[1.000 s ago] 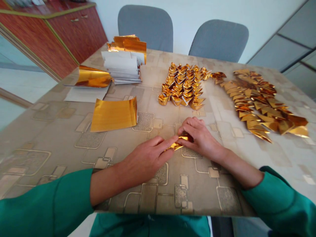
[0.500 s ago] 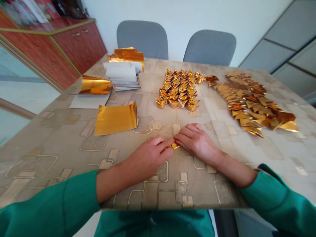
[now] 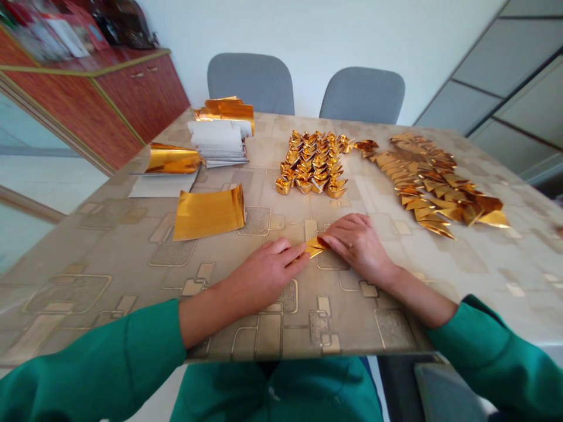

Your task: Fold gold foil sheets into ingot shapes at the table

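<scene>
Between my two hands, low on the table, is a narrow folded strip of gold foil paper. The fingers of my left hand press on its left end. My right hand pinches the right end, its fingers bent together and partly covering the paper. Left of the hands, a flat sheet of gold foil paper lies with its right edge curling up. Beyond the hands stand rows of folded gold paper ingots. On the right, a spread of pointed gold paper pieces overlaps across the tabletop.
A stack of white-backed foil sheets stands at the back left, beside a curled gold sheet. Two grey chairs are behind the patterned table. A reddish wooden cabinet is at the far left.
My right hand has shifted slightly right, away from my left, so more of the folded gold strip shows between them. The whole view has tilted up a little.
</scene>
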`<state>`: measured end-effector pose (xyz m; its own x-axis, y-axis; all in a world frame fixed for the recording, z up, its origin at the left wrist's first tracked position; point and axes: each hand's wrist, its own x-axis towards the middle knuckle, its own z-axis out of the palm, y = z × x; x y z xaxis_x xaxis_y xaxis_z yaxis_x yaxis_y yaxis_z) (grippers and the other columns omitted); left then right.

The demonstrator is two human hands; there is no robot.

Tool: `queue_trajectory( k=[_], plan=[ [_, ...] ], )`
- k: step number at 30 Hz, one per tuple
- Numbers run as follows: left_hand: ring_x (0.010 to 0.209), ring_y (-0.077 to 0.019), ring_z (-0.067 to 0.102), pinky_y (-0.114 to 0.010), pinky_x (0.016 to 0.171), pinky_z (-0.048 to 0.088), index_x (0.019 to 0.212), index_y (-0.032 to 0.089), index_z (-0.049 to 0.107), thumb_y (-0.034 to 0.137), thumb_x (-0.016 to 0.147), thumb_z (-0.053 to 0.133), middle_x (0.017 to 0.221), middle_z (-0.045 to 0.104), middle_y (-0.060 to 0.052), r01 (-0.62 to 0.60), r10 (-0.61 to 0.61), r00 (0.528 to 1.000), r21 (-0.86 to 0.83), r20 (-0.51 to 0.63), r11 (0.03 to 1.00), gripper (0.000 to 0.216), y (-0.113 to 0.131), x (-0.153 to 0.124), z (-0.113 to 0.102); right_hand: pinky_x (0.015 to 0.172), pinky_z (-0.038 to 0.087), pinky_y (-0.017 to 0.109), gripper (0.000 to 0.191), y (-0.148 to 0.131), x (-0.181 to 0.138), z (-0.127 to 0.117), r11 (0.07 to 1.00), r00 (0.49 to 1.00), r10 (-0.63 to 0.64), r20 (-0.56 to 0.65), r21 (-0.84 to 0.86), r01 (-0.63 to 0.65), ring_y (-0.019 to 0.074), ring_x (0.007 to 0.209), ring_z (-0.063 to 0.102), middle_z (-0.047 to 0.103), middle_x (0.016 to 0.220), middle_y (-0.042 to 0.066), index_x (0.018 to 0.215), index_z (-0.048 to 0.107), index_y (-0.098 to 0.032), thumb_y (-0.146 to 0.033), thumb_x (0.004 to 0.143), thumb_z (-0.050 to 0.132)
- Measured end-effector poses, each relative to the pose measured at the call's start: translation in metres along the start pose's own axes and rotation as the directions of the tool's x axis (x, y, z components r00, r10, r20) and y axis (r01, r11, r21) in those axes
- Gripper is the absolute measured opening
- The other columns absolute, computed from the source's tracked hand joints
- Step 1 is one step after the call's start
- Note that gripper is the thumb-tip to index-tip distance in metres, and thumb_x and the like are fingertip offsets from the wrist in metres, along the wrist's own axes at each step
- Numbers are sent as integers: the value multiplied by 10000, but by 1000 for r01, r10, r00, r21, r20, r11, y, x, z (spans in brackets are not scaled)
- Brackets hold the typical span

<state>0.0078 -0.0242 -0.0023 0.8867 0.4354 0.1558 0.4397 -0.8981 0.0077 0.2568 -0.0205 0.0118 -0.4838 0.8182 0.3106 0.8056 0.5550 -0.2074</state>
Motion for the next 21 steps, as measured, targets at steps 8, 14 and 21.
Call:
queue_trajectory(
  k=[8, 14, 21],
  plan=[
    [1099, -248, 523, -387, 902, 467, 1353, 124, 505, 132, 947, 457, 1407, 548, -139, -8, 7, 1000, 58, 20, 998, 409, 0, -1, -6, 976, 291, 439, 119, -17, -3, 7, 991, 996, 75, -45, -105, -80, 254, 980, 587, 724, 999, 60, 993, 663, -217, -302, 927, 615],
    [1076, -233, 526, -412, 974, 431, 1316, 131, 541, 142, 957, 460, 1384, 571, -132, -42, 43, 999, 78, -20, 996, 369, -1, 1, -9, 1070, 260, 511, 170, -12, -12, 6, 998, 998, 53, -27, -36, -54, 249, 1043, 613, 721, 1083, 76, 1075, 647, -223, -316, 958, 568],
    [1086, -248, 535, -492, 1062, 356, 1301, 127, 563, 152, 960, 454, 1377, 579, -140, -19, 21, 999, 79, -30, 997, 359, 3, 1, -8, 1148, 127, 600, 416, -4, -40, -3, 993, 987, -99, 130, -48, 106, 293, 1366, 440, 560, 1429, 89, 1383, 536, -266, -420, 1009, 439]
  ],
)
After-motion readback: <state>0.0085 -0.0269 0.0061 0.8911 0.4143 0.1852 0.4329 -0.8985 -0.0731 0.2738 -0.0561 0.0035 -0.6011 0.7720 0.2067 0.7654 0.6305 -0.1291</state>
